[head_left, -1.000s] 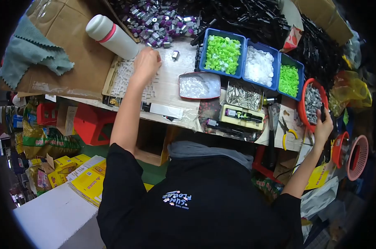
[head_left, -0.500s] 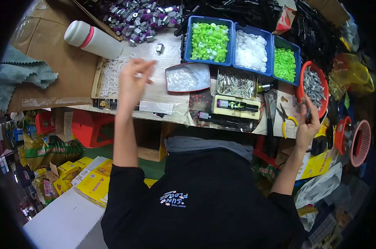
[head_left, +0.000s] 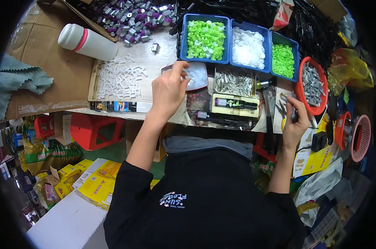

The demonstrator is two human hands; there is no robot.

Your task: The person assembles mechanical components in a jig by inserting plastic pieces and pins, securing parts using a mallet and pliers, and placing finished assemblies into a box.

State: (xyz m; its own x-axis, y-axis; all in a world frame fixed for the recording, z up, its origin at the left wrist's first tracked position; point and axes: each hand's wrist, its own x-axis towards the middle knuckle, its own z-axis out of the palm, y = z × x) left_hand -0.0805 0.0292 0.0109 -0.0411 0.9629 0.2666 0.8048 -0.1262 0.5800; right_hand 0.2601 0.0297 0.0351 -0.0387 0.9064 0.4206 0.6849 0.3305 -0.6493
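My left hand (head_left: 168, 89) is over the left side of a shallow tray (head_left: 197, 79) with clear-white contents. Its thumb and fingers are pinched, and whatever lies between them is too small to name. My right hand (head_left: 295, 124) is closed around a small dark item, mostly hidden by the fingers, beside the red bowl (head_left: 298, 93) of grey parts. Between the hands lie a box of metal pins (head_left: 234, 81) and a cream holder (head_left: 236, 111) bearing a purple, green and black assembly. White pieces (head_left: 120, 79) are spread left of my left hand.
Blue bins (head_left: 228, 41) with green and white parts stand behind the tray. Purple-silver parts (head_left: 134, 20) are heaped at the back left, near a white bottle (head_left: 88, 42). Pliers and a black-handled tool (head_left: 268, 124) lie near my right hand.
My left hand has moved from the white pieces rightward to the shallow tray. My right hand has shifted left and down, from the red bowl's edge to beside the pliers.
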